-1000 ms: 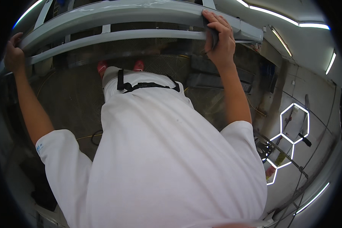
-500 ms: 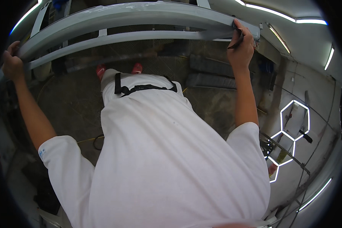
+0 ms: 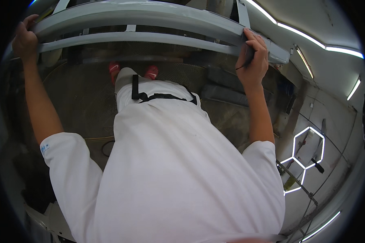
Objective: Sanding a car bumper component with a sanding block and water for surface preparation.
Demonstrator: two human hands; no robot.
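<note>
Grey panel (image 3: 138,16) lies crosswise at the top of the view

Left hand (image 3: 26,40) is at the panel's left part, its fingers bent toward the upper edge; I cannot tell whether it grips firmly or merely rests there. The hand hides that end of the panel. Below it, the left sleeve (image 3: 65,150) carries a small blue print (image 3: 44,148), too small to read.

The panel's long axis runs left to right across the front of the body, farther out than the feet. It looks bowed, though the lens bends straight edges too. Its face is smooth and glossy, with pale reflections along the top. Beneath and roughly parallel runs a narrower grey rail (image 3: 138,37), and a short pale upright (image 3: 131,28) stands between the two.

Lower down, two red shoes (image 3: 151,72) with pale marks stand on the dark floor (image 3: 85,89), and a black strap (image 3: 162,96) crosses the white shirt (image 3: 182,174). Right of the shoes, long dark pieces (image 3: 223,93) lie on the floor.

Right hand (image 3: 253,60) pinches a thin dark sheet (image 3: 249,54) between thumb and fingers, with the fingertips against the panel near its right end. That end points right, sits lower in view than the middle and finishes squarely. Farther right glow hexagonal lights (image 3: 323,150).
</note>
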